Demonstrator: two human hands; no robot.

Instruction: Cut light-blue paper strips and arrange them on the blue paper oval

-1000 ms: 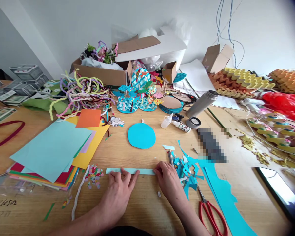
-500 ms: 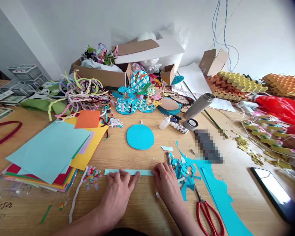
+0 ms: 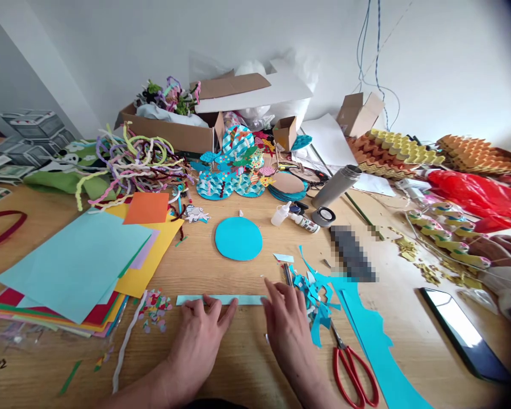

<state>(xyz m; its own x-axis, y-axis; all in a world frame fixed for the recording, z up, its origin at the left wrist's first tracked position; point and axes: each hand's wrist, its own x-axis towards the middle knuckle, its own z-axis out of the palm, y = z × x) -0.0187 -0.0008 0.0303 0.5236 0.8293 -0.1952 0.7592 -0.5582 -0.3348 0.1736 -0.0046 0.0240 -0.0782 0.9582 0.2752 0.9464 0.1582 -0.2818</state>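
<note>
A narrow light-blue paper strip (image 3: 225, 300) lies flat across the table near me. My left hand (image 3: 200, 335) rests with spread fingertips pressing on the strip's left and middle part. At its right end is my right hand (image 3: 287, 324), fingers apart, index finger raised over the paper and nothing in its grasp. Beyond the strip sits a bright blue oval (image 3: 238, 238). Blue paper scraps (image 3: 319, 298) are heaped beside my right hand, and red-handled scissors (image 3: 349, 363) lie to their right.
Coloured paper sheets (image 3: 76, 255) are stacked at left, below fuzzy stems (image 3: 132, 162). Glue bottles (image 3: 304, 221), a metal flask (image 3: 336, 186) and a phone (image 3: 462, 332) stand or lie to the right. Another person's hand (image 3: 500, 250) is at the far right edge.
My right hand's fingers have lifted and spread at the strip's right end. My left hand keeps its place on the paper. The view has shifted slightly right, and another person's hand shows more.
</note>
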